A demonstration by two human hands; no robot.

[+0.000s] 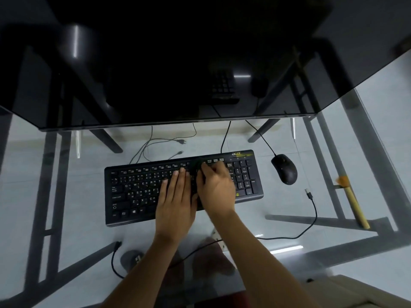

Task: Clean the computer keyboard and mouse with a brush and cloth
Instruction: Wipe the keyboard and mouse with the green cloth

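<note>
Left hand (pixel 175 196) is lying flat, fingers spread open, pinning the black keyboard (pixel 138 192) on the glass desk (pixel 66 174). Right hand (pixel 216 188) is gripping a dark cloth (pixel 196 172) against the keys. Mouse (pixel 284 168) is sitting just right; brush (pixel 353 201) farther right.

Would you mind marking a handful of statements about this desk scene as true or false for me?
1. Both hands are over the keyboard. True: the left hand lies flat on the keys and the right hand is beside it.
2. The right hand holds something dark against the keys. True: a dark cloth shows at its fingers.
3. The mouse is being held. False: it lies untouched to the right of the keyboard.
4. The brush is in the left hand. False: it lies on the glass desk at the far right.
5. The monitor is lit. False: its screen is dark.
</note>
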